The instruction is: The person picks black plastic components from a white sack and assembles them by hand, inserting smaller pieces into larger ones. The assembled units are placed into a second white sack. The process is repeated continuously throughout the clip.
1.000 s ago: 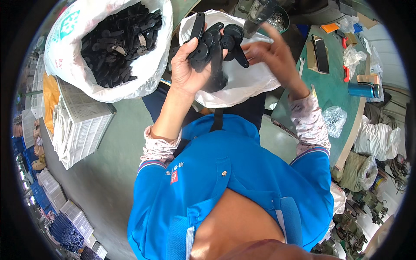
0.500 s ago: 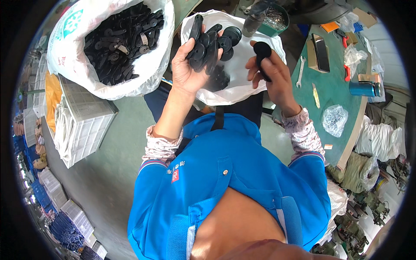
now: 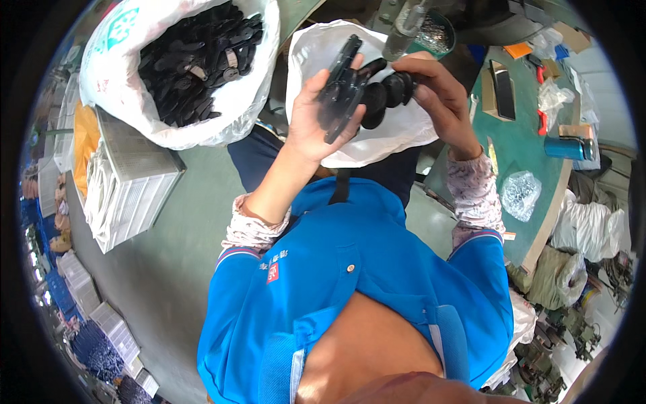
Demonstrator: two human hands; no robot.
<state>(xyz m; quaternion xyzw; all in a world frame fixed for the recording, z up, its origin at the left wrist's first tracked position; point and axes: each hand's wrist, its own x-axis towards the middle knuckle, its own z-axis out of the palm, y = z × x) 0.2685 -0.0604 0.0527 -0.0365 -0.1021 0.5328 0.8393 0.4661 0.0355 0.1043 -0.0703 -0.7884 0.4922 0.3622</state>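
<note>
My left hand (image 3: pixel 308 129) is raised over a white lined bag (image 3: pixel 410 131), its fingers wrapped round a bunch of flat black plastic parts (image 3: pixel 343 97) with rounded ends. Several round disc-shaped ends (image 3: pixel 374 104) stick out from the bunch on its right side. My right hand (image 3: pixel 444 101) is at those ends, thumb and fingers closed on a black part there; its exact grip is partly hidden. To the left stands a larger white sack (image 3: pixel 121 87), filled with a heap of similar black parts (image 3: pixel 192 74).
On the green table at right lie a phone (image 3: pixel 501 89), a blue bottle (image 3: pixel 565 148), red-handled tools and a clear plastic bag (image 3: pixel 520 195) of small pieces. A clear bottle (image 3: pixel 406 30) and a green tub (image 3: pixel 437 37) of metal bits stand beyond the bag. A pale crate (image 3: pixel 138 185) stands left.
My right hand has turned inward and brought its black part against the bunch. The left hand has shifted right and slightly nearer, tilting the bunch.
</note>
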